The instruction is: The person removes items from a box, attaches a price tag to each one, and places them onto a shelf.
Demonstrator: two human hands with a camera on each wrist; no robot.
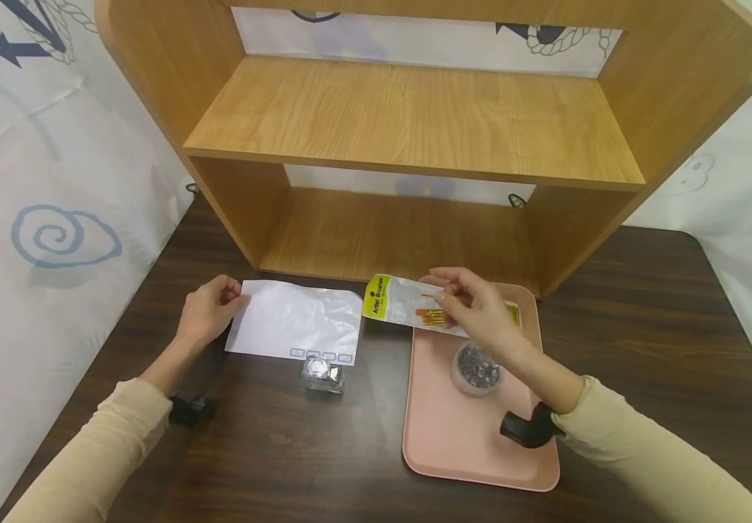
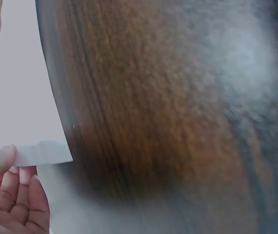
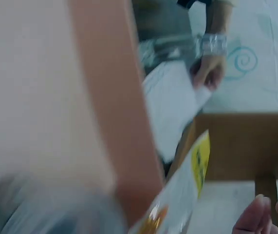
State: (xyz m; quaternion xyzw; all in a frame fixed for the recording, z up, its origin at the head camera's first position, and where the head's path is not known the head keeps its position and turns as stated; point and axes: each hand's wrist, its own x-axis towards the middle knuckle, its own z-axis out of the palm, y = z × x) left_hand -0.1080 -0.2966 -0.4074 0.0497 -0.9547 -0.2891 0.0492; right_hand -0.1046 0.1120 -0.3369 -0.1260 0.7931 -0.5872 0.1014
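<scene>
My left hand (image 1: pixel 208 312) pinches the left edge of a white envelope-like paper (image 1: pixel 297 319), thumb on top. A row of small printed boxes runs along its lower right edge. In the left wrist view, the thumb presses on the corner of the paper (image 2: pixel 27 97) with the other fingers curled beneath. Over the tray's far end, my right hand (image 1: pixel 480 309) hovers at a clear packet of artist brushes (image 1: pixel 402 301) with a yellow label. The right wrist view shows the fingertips (image 3: pixel 253 217) apart from the packet (image 3: pixel 180 183), thumb and finger spread.
A pink tray (image 1: pixel 461 443) holds a round tub of dark, shiny bits (image 1: pixel 476 369). Just below the paper stands a small glass bottle (image 1: pixel 325 374) with a silvery top. The wooden shelf unit (image 1: pixel 415 120) rises behind on the dark table (image 1: pixel 271 450).
</scene>
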